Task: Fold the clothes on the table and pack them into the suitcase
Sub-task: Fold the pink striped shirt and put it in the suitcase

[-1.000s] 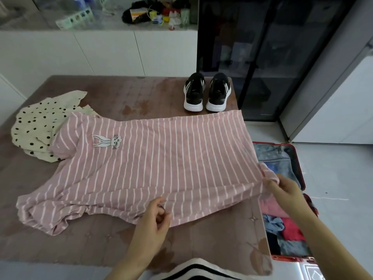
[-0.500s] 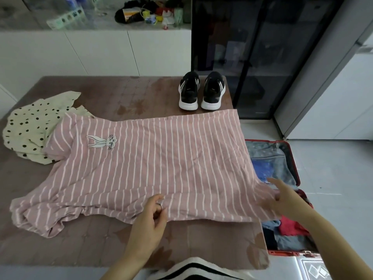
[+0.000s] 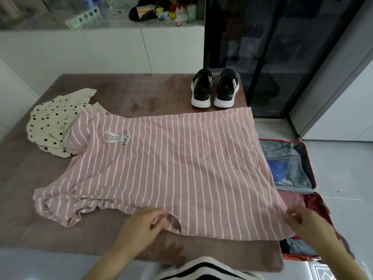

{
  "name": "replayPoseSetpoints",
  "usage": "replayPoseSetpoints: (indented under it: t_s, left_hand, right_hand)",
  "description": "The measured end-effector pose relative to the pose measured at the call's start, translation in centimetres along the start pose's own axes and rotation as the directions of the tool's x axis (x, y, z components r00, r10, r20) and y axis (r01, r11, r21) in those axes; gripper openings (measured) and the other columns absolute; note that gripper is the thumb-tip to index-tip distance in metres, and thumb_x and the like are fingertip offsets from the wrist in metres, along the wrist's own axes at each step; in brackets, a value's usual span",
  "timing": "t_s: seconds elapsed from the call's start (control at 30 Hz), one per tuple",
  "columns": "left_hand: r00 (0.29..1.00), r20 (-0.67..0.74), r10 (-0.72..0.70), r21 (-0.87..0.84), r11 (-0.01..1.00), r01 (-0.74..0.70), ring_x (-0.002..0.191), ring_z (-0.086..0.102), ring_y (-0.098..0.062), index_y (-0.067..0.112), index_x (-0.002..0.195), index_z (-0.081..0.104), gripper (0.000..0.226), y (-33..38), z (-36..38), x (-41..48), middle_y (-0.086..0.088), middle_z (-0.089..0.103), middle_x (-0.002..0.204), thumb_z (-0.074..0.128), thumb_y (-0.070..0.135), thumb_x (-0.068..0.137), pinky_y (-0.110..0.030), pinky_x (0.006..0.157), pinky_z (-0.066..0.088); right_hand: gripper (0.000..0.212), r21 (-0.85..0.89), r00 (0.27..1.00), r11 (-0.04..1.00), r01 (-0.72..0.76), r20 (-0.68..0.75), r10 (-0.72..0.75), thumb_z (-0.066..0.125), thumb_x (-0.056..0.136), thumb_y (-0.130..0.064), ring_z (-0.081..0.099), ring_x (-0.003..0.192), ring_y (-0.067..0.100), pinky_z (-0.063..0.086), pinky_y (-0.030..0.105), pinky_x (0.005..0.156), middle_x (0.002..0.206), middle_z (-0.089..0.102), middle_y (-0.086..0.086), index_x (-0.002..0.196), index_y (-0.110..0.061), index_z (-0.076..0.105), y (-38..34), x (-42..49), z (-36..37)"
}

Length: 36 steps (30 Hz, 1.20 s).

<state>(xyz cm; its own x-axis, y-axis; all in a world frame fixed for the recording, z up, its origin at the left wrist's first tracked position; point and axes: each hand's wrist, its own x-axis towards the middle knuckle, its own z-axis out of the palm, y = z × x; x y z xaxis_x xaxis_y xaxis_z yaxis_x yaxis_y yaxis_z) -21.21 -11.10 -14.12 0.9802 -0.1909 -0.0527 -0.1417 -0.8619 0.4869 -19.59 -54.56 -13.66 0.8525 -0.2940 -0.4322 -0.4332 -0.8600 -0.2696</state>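
A pink dress with white stripes and a rabbit print (image 3: pixel 171 170) lies spread flat across the brown table (image 3: pixel 125 93). My left hand (image 3: pixel 141 227) pinches its near edge around the middle. My right hand (image 3: pixel 308 223) grips the near right corner of the hem, past the table's right edge. A cream garment with black dots (image 3: pixel 54 122) lies crumpled at the far left, partly under the dress's shoulder. The open red suitcase (image 3: pixel 310 164) sits on the floor to the right, with clothes packed inside.
A pair of black sneakers with white soles (image 3: pixel 215 89) stands at the table's far right corner. White cabinets run behind the table and a dark glass cabinet (image 3: pixel 272 57) stands at the back right. Pale floor lies beyond the suitcase.
Both hands have drawn the dress's near edge toward me. The right hand has closed on the hem corner, and the fabric lies flatter on the table.
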Motion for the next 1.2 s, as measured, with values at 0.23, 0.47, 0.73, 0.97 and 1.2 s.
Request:
replayPoseSetpoints:
  t_s: [0.23, 0.47, 0.73, 0.97, 1.2]
  left_hand:
    - [0.974, -0.207, -0.088, 0.313, 0.938, 0.151, 0.087, 0.060, -0.016, 0.019, 0.094, 0.067, 0.035, -10.6, -4.5, -2.4, 0.004, 0.064, 0.095, 0.045, 0.043, 0.080, -0.030, 0.071, 0.051]
    - [0.968, -0.165, -0.191, 0.410, 0.879, 0.244, 0.093, 0.060, -0.032, 0.014, 0.108, 0.061, 0.050, -16.1, -7.2, -4.2, -0.005, 0.057, 0.109, 0.078, 0.015, 0.061, -0.042, 0.073, 0.054]
    - [0.997, -0.054, 0.054, 0.483, 0.875, -0.021, 0.078, 0.049, -0.020, 0.023, 0.077, 0.061, 0.025, -20.0, -9.3, -4.4, 0.004, 0.056, 0.083, 0.040, 0.021, 0.064, -0.033, 0.059, 0.048]
    - [0.983, 0.123, 0.138, 0.419, 0.890, -0.178, 0.078, 0.052, -0.016, 0.029, 0.078, 0.054, 0.019, -21.0, -10.1, -6.1, 0.011, 0.048, 0.089, 0.054, 0.026, 0.059, -0.027, 0.070, 0.032]
    - [0.949, 0.107, 0.297, 0.221, 0.923, -0.314, 0.095, 0.049, -0.009, 0.027, 0.097, 0.057, 0.026, -14.4, -7.3, -1.8, 0.011, 0.052, 0.103, 0.056, 0.047, 0.081, -0.024, 0.080, 0.043]
  right_hand:
    - [0.021, -0.076, 0.775, 0.837, 0.542, -0.341, -0.533, 0.067, 0.078, -0.030, 0.062, 0.089, 0.025, 0.048, 0.042, 0.077, 0.100, 0.062, 0.000, 0.097, -0.020, 0.068, -8.5, -2.4, 3.9]
    - [0.019, -0.228, 0.529, 0.590, 0.775, -0.277, -0.802, 0.056, 0.076, -0.040, 0.060, 0.067, 0.019, 0.039, 0.036, 0.087, 0.076, 0.057, -0.006, 0.071, -0.023, 0.063, -17.7, -6.7, 9.9]
    - [0.027, -0.468, 0.652, 0.641, 0.608, -0.165, -0.740, 0.069, 0.066, -0.034, 0.060, 0.073, 0.026, 0.035, 0.046, 0.094, 0.083, 0.060, 0.003, 0.086, -0.017, 0.065, -24.5, -7.1, 11.8]
    - [0.018, -0.555, 0.688, 0.640, 0.531, -0.157, -0.708, 0.067, 0.058, -0.016, 0.059, 0.059, 0.026, 0.045, 0.050, 0.088, 0.068, 0.057, 0.003, 0.075, -0.014, 0.061, -26.4, -6.8, 11.6]
    - [0.028, -0.568, 0.674, 0.642, 0.515, -0.195, -0.712, 0.075, 0.058, -0.021, 0.061, 0.069, 0.027, 0.032, 0.050, 0.097, 0.080, 0.059, 0.004, 0.083, -0.016, 0.063, -25.2, -6.8, 12.0]
